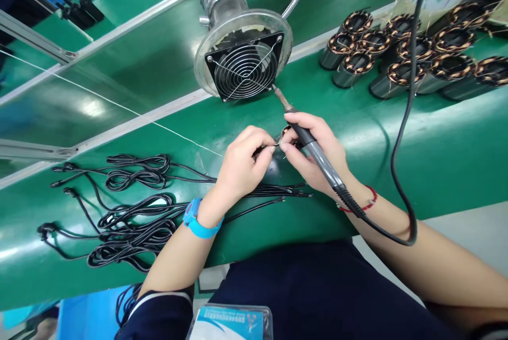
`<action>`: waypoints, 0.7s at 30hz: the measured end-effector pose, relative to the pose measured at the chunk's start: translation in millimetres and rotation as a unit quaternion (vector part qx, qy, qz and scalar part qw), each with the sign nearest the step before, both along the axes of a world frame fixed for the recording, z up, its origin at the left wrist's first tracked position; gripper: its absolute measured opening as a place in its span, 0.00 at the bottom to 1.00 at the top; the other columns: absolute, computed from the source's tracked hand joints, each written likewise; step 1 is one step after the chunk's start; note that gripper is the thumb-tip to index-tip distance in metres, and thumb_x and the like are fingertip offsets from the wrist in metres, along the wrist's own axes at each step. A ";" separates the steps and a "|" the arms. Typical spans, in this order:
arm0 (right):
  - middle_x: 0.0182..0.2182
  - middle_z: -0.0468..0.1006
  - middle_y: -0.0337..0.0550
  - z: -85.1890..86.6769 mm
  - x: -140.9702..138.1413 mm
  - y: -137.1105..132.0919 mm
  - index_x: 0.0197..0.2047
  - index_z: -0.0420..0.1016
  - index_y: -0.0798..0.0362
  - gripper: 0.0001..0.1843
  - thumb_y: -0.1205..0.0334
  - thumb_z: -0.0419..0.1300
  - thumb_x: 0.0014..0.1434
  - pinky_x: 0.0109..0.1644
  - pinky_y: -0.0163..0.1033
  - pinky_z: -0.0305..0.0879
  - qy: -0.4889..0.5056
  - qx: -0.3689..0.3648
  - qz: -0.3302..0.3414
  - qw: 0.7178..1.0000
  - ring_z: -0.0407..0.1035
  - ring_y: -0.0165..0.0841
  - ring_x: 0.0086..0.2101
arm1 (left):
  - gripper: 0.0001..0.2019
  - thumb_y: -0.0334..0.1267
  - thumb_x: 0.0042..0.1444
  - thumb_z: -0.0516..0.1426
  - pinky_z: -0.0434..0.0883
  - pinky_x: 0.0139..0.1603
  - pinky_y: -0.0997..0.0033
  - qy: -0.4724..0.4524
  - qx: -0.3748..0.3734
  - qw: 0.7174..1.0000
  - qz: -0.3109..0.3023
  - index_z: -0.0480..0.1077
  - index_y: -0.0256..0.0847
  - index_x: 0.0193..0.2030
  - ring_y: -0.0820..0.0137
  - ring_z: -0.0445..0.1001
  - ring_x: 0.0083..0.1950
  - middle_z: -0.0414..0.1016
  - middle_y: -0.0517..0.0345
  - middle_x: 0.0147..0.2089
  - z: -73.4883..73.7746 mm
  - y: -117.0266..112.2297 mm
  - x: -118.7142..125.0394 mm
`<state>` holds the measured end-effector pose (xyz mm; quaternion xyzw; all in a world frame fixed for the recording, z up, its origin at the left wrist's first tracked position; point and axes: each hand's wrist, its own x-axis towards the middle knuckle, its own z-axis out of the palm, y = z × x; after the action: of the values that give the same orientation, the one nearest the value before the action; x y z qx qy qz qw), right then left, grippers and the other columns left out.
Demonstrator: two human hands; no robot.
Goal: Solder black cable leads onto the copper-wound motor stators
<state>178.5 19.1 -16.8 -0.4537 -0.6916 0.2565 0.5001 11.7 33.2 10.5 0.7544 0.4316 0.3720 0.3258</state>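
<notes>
My left hand (243, 162) is closed in a pinch on a thin wire end near the middle of the green bench (436, 133). My right hand (317, 152) grips a soldering iron (313, 149), whose metal tip points up toward the fan. Its fingertips also pinch at the same wire end. A small copper-wound coil (286, 132) peeks out between the two hands, mostly hidden. Black wire leads (278, 190) run under my hands.
A fume extraction fan (245, 67) on a flexible duct stands just behind my hands. Several wound stators (400, 51) lie at the back right. Bundles of black cables (130, 213) lie at the left. The iron's black cord (400, 133) loops at the right.
</notes>
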 end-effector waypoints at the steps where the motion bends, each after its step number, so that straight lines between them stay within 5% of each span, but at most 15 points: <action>1: 0.35 0.77 0.37 -0.4 1.6 0.0 0.57 0.64 0.47 0.22 0.65 0.58 0.60 0.49 0.43 0.70 -0.014 0.001 0.000 1.000 0.74 0.33 0.38 | 0.06 0.27 0.55 0.56 0.65 0.36 0.72 -0.013 -0.018 0.999 0.023 0.68 0.40 0.29 0.72 0.68 0.35 0.71 0.59 0.32 -2.3 0.2 0.3; 5: 0.39 0.79 0.40 -1.8 10.8 1.6 0.60 0.62 0.45 0.25 0.65 0.57 0.60 0.50 0.48 0.68 -0.092 0.015 0.008 0.996 0.73 0.37 0.43 | 0.05 0.28 0.52 0.56 0.62 0.31 0.74 -0.050 -0.106 0.989 0.090 0.68 0.39 0.27 0.75 0.64 0.29 0.67 0.62 0.29 -12.4 3.5 0.8; 12: 0.37 0.80 0.41 -6.7 5.4 11.1 0.58 0.66 0.47 0.21 0.65 0.56 0.61 0.43 0.46 0.68 -0.163 0.033 -0.050 0.985 0.73 0.38 0.37 | 0.05 0.27 0.48 0.57 0.60 0.30 0.74 -0.080 -0.153 0.979 0.108 0.69 0.38 0.24 0.77 0.63 0.28 0.67 0.63 0.28 -16.9 10.5 1.0; 21: 0.40 0.81 0.40 4.7 20.4 -16.6 0.59 0.67 0.45 0.20 0.65 0.58 0.63 0.46 0.45 0.72 -0.095 0.070 -0.067 0.991 0.76 0.36 0.39 | 0.06 0.25 0.46 0.56 0.62 0.32 0.73 -0.043 -0.116 0.989 0.086 0.69 0.39 0.24 0.75 0.65 0.31 0.67 0.62 0.29 -14.5 3.2 4.1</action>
<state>198.9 2.4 -12.1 -0.4850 -0.7203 0.1295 0.4786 15.8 36.4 -4.1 0.6546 0.5211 0.3781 0.3961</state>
